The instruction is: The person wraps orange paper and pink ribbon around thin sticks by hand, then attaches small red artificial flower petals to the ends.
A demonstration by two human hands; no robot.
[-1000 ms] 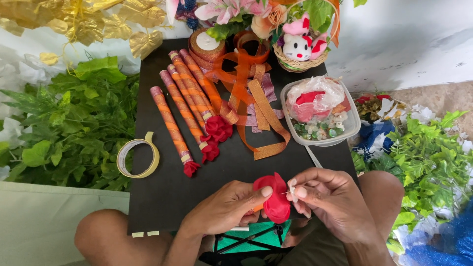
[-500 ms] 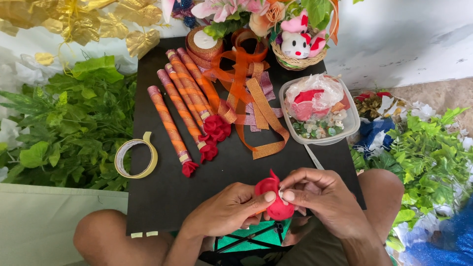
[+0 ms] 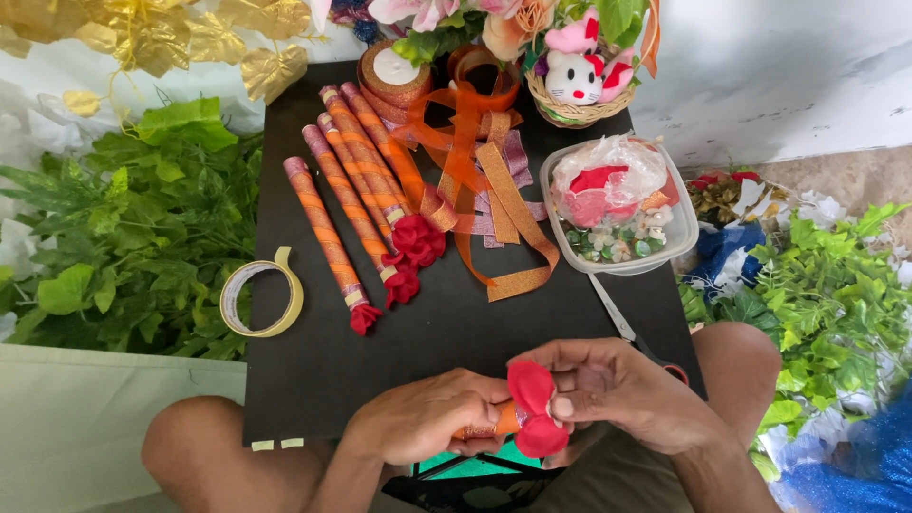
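Red fabric flower (image 3: 532, 418) tops an orange wrapped stem (image 3: 494, 421) clenched in the left hand (image 3: 427, 427); right hand (image 3: 622, 389) pinches its petals, above the black counter (image 3: 456, 332) edge.

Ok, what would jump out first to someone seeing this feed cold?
Low in the middle, the left hand grips an orange wrapped stick while the right hand pinches the red flower on its end. Behind them on the black board lies a row of finished sticks, with loose orange ribbon beside them.
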